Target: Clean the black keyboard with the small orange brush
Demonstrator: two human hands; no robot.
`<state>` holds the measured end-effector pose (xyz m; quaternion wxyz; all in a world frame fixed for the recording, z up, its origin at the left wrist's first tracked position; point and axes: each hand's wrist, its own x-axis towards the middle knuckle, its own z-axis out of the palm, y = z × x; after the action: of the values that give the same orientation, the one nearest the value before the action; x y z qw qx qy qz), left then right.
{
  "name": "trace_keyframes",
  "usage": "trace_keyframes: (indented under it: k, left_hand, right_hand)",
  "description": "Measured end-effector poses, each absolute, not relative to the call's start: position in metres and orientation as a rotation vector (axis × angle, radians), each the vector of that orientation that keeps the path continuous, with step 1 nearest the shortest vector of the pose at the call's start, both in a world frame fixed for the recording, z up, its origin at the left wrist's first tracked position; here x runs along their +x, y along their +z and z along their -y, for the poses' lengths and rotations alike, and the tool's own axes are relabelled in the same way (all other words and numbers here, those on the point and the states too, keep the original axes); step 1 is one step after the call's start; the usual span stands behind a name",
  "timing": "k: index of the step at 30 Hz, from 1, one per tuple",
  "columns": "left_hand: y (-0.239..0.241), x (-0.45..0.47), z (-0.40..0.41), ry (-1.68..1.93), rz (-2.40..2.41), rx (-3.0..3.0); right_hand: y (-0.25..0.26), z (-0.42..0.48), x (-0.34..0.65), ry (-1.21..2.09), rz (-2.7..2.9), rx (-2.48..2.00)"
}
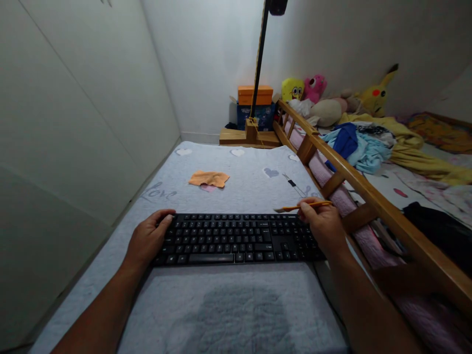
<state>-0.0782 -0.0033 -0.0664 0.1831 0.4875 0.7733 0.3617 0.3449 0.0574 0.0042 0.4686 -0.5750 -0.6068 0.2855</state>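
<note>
Black, the mid-frame keyboard (pixel 221 240) looks light, stiff, best held by its ends: left hand (pixel 148 237) grips one, right hand (pixel 324 224) pinches a brush (pixel 290 209).

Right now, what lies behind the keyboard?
Beyond the keyboard, an orange cloth and a thin tool lie on the sheet. A pink patch shows at the cloth's near edge; whatever else the cloth covers can't be seen.

the cloth (pixel 209 178) lies on bedspread (pixel 247 182) behind the keyboard (pixel 221 240)
</note>
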Motion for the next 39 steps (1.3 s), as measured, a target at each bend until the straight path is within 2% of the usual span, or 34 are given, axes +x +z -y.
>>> trace_keyframes:
  k: [5, 11, 17, 26, 34, 39]
  left_hand:
    - [-0.070, -0.081, 0.002, 1.025, -2.187, 1.393]
    - [-0.068, -0.079, 0.003, 1.046, -2.168, 1.406]
    - [-0.066, -0.078, 0.004, 1.042, -2.186, 1.406]
    - [-0.069, -0.081, 0.004, 1.019, -2.187, 1.399]
    - [-0.066, -0.079, 0.004, 1.039, -2.183, 1.391]
    - [-0.062, -0.076, 0.005, 1.030, -2.192, 1.369]
  right_hand:
    - [0.011, -0.083, 0.316, 1.025, 1.480, -1.368]
    - [-0.011, -0.096, 0.304, 1.139, 1.513, -1.374]
    - [-0.018, -0.099, 0.314, 1.071, 1.585, -1.451]
    - [0.000, -0.101, 0.345, 0.847, 1.608, -1.636]
    - [-0.003, -0.098, 0.342, 1.044, 1.412, -1.473]
    - [-0.008, -0.100, 0.346, 0.919, 1.573, -1.551]
